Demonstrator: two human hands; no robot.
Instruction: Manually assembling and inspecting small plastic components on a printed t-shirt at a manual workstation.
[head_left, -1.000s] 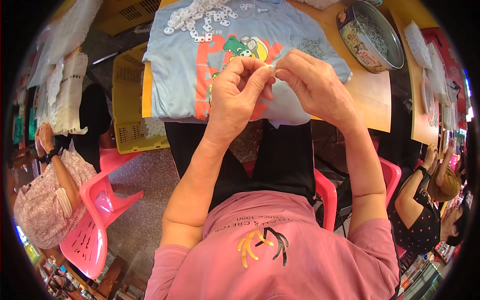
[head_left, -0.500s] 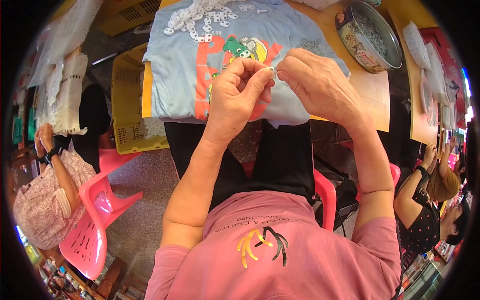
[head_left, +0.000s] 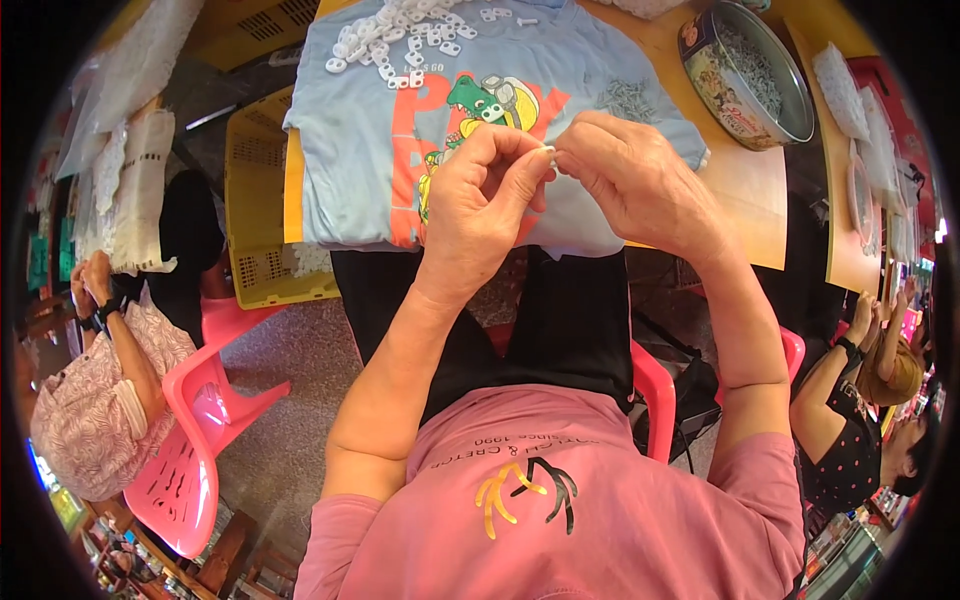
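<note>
My left hand (head_left: 470,215) is closed in a pinch between thumb and forefinger on a small white plastic piece (head_left: 549,150). Right against it, the fingertips of my right hand (head_left: 645,180) are pressed together; whatever they hold is too small and hidden to make out. Both hands meet above a light blue shirt (head_left: 345,170) with a cartoon crocodile print, spread over the table. A heap of white plastic pieces with holes (head_left: 400,40) lies on its far left part. Beyond my right hand is a little pile of thin grey metal pieces, like nails or screws (head_left: 627,98).
An oval tin (head_left: 715,100) full of similar metal pieces stands on the yellow table (head_left: 740,205) at far right. A yellow crate (head_left: 255,200) is at left, near a pink chair (head_left: 185,480). Other people sit at left (head_left: 105,400) and right (head_left: 850,430).
Both hands stay joined at the fingertips, with my right hand turned slightly and lowered a little. The view has shifted slightly, so the tin appears farther right.
</note>
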